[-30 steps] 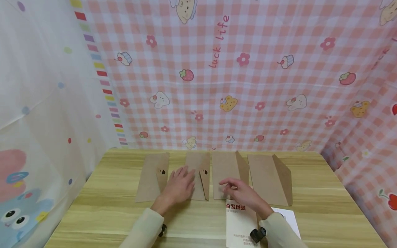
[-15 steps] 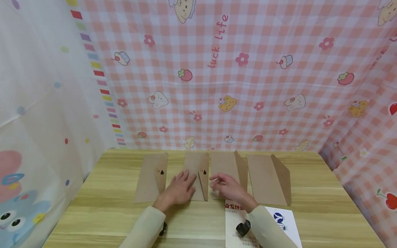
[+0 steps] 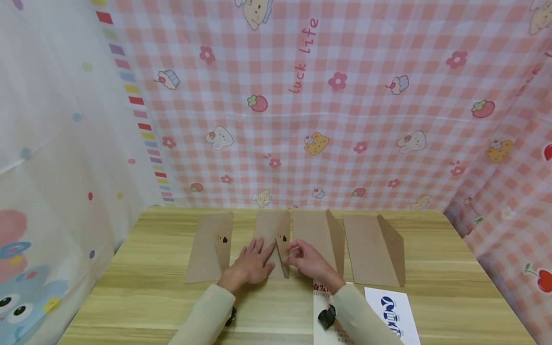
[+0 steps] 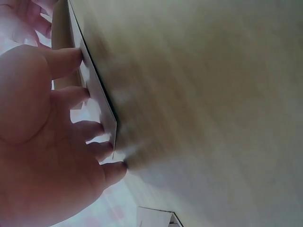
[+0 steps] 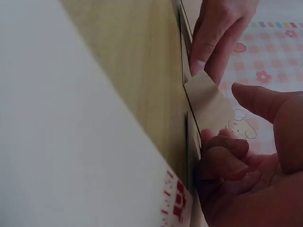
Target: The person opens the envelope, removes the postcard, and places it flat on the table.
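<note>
A row of brown paper envelopes lies along the table; one envelope (image 3: 266,223) sits second from the left, with its printed flap (image 3: 282,244) partly raised. My left hand (image 3: 251,264) rests on that envelope with straight, spread fingers; in the left wrist view its fingertips press along the envelope's edge (image 4: 98,97). My right hand (image 3: 309,258) is at the flap's right side. In the right wrist view its thumb stands apart from loosely curled fingers (image 5: 222,161), close to the raised flap (image 5: 203,97). Whether those fingers touch the flap I cannot tell.
Another envelope (image 3: 207,249) lies left, and two more, a middle-right envelope (image 3: 310,223) and a far-right envelope (image 3: 366,249), have flaps spread open. A cream printed booklet (image 3: 321,330) lies under the right forearm, beside a white card with blue print (image 3: 398,311). Patterned cloth (image 3: 336,120) hangs behind the table.
My right hand has moved left, from over the third envelope to the second envelope's flap. The left hand has shifted slightly nearer and spread its fingers. More of the white card shows.
</note>
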Demonstrator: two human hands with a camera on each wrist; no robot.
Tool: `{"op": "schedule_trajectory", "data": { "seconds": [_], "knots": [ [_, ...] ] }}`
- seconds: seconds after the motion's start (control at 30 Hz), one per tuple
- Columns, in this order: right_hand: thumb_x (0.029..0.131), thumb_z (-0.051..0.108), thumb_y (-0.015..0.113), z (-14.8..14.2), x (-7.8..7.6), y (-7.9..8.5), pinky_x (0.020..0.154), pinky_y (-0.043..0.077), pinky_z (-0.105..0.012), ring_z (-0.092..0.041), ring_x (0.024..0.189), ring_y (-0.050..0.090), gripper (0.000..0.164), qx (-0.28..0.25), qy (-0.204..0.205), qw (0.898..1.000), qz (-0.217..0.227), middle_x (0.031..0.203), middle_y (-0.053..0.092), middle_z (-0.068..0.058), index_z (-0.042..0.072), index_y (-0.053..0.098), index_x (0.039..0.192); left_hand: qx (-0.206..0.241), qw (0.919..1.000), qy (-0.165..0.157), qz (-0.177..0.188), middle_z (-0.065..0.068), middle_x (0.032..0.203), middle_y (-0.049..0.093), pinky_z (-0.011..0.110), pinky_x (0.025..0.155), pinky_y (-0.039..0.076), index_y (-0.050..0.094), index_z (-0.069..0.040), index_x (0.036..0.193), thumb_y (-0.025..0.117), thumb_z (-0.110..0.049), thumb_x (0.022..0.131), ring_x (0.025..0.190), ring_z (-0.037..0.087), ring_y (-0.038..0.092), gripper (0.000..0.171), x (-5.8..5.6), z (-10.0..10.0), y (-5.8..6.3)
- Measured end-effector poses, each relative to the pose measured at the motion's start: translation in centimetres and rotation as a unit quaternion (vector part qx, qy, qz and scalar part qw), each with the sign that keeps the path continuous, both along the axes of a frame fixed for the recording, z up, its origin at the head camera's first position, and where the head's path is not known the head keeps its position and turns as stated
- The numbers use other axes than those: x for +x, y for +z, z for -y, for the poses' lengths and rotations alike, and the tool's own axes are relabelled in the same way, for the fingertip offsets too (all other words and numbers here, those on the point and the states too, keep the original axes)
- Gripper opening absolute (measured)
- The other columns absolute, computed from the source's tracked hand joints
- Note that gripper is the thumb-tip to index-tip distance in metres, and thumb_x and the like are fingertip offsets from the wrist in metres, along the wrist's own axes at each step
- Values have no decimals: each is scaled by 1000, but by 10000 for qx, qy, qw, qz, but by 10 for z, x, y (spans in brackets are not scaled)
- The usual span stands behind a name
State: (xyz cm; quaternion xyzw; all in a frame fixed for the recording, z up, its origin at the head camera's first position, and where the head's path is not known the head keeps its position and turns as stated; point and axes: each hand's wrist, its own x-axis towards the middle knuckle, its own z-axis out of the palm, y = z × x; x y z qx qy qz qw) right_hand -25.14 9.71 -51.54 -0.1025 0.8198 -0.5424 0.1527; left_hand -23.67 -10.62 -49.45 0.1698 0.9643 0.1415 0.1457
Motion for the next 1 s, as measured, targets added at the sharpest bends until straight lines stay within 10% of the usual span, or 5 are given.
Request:
{"op": "schedule_trajectory", "data": {
  "seconds": [1.0],
  "knots": [
    [90,17,74,5,1,-3,56,38,-26,-14,66,45,53,268,-104,9996,16,85,50,-3,6,46,134,-248,9996,-2,99,20,163,17,56,119,19,32,-16,156,44,-38,105,151,39,15,58,-3,-2,0]
  ]
}}
